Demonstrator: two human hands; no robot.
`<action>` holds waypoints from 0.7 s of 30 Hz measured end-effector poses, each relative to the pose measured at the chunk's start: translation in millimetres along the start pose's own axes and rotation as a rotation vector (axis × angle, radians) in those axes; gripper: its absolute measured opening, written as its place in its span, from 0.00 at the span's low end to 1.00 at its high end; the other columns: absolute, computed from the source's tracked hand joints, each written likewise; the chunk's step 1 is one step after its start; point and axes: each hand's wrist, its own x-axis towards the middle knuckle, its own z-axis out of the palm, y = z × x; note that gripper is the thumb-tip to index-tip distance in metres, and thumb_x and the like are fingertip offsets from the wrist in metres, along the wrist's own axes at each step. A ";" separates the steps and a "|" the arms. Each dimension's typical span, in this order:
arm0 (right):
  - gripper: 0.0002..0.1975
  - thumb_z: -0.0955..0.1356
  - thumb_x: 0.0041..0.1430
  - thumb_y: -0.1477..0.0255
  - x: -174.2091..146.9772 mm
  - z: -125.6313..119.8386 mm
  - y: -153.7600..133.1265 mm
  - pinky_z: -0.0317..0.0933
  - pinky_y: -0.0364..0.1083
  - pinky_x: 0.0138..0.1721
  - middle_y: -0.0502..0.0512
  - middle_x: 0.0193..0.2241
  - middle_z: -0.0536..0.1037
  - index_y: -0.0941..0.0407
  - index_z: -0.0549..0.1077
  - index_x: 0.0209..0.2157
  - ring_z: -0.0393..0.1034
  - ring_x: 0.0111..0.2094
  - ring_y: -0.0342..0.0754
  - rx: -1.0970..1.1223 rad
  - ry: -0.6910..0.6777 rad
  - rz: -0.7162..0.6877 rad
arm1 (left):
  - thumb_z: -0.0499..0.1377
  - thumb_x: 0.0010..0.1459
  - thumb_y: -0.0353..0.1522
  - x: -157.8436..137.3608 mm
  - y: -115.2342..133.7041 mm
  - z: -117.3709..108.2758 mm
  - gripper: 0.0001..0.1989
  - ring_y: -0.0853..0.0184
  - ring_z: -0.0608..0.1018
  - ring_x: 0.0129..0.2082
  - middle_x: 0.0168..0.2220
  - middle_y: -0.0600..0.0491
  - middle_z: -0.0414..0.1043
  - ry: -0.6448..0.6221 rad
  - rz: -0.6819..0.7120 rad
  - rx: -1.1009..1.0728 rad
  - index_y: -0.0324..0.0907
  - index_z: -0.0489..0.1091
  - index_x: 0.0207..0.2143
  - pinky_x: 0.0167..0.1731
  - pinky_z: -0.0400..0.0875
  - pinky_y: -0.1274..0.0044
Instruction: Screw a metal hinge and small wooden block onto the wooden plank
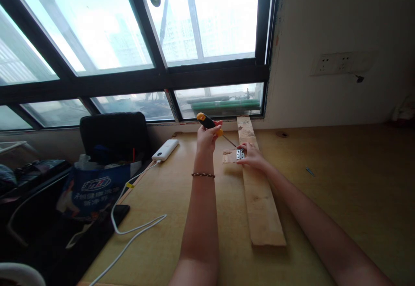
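Note:
My left hand (206,138) is closed around the yellow-and-black handle of a screwdriver (210,123). Its thin shaft slopes down to the right, and the tip is close to a silver metal hinge (240,154); contact is too small to make out. With thumb and fingers, my right hand (253,156) grips the hinge from its right side. The hinge lies where a small wood piece (229,156) meets a long wooden board (262,206). That board lies lengthwise on the table (311,221), its far end near the window.
Loose screws (309,171) lie on the right of the table. A white power bank (165,149) with a white cable (138,229) is at the left edge. Beyond that edge stand a black chair (113,132) and a blue bag (94,191). A wall socket (335,63) is at right.

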 end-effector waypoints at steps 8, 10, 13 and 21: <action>0.31 0.74 0.33 0.63 1.6 1.9 3.3 0.57 0.50 0.47 0.55 0.44 0.67 0.53 0.68 0.44 0.60 0.47 0.53 0.013 0.001 0.019 | 0.65 0.31 0.24 2.3 -14.7 5.5 0.16 0.62 0.74 0.36 0.31 0.48 0.74 -0.036 -0.033 0.041 0.38 0.65 0.26 0.28 0.63 0.77; 0.31 0.74 0.33 0.63 1.9 2.6 4.5 0.57 0.50 0.47 0.55 0.44 0.67 0.53 0.68 0.43 0.60 0.48 0.53 0.010 0.003 0.017 | 0.65 0.31 0.24 3.9 -19.4 5.7 0.15 0.62 0.74 0.36 0.31 0.47 0.74 -0.044 -0.026 0.052 0.38 0.65 0.26 0.28 0.63 0.77; 0.31 0.74 0.33 0.62 1.9 3.2 5.4 0.56 0.50 0.48 0.55 0.45 0.66 0.53 0.68 0.43 0.60 0.48 0.53 0.003 0.004 0.012 | 0.65 0.31 0.25 5.4 -22.8 5.1 0.15 0.62 0.74 0.37 0.32 0.47 0.74 -0.053 -0.020 0.059 0.38 0.66 0.26 0.28 0.64 0.77; 0.31 0.74 0.34 0.63 1.4 1.9 2.2 0.57 0.50 0.47 0.55 0.45 0.67 0.54 0.68 0.44 0.60 0.48 0.53 0.003 -0.004 0.028 | 0.65 0.32 0.25 1.4 -8.3 5.6 0.14 0.62 0.74 0.36 0.33 0.46 0.74 -0.070 0.000 0.047 0.38 0.66 0.26 0.28 0.64 0.77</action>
